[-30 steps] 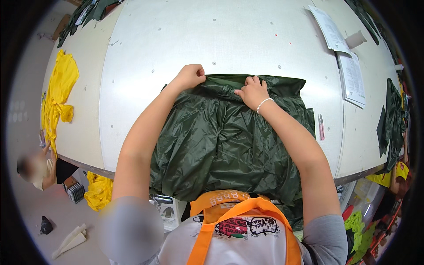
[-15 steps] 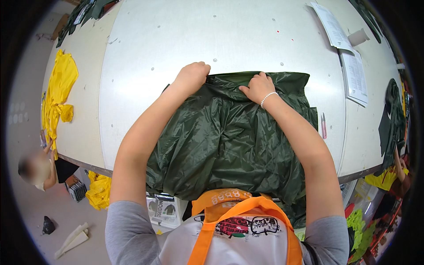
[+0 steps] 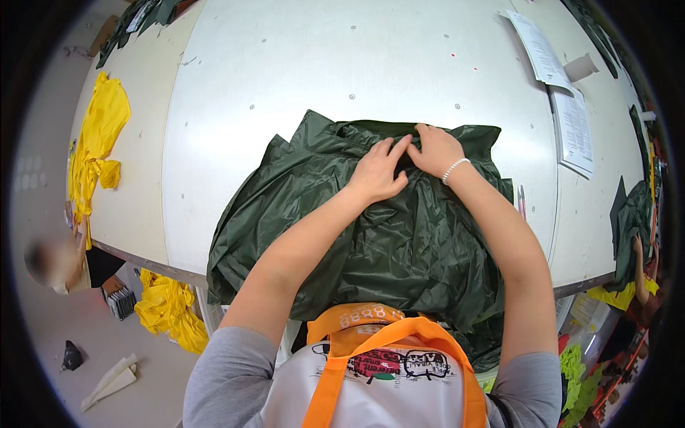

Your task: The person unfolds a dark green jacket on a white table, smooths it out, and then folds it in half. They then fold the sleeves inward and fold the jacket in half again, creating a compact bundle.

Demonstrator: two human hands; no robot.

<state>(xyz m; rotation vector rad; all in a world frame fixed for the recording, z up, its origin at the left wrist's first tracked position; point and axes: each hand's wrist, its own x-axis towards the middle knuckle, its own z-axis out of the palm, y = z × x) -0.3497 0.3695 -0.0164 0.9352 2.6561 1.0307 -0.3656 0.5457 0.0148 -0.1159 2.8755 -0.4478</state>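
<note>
A dark green garment of thin, shiny fabric lies crumpled on the table before me and hangs over its near edge. My left hand rests on the cloth just below the opening along its far edge, fingers stretched out and thumb apart. Close on its right, my right hand has its fingers over that far edge and its thumb on the near side, gripping the fabric. The fingertips of both hands nearly meet, and the fold beneath them is partly hidden.
Right of the garment lies a small pink-handled tool. Printed sheets and a white cylinder are farther right. Yellow cloth lies at the left, where a person stands. Another person's hand touches dark green cloth at the far right.
My left hand has let go of the garment's far left edge and moved right and nearer, beside my right hand. The freed left corner now spreads out. My right hand has shifted slightly right.
</note>
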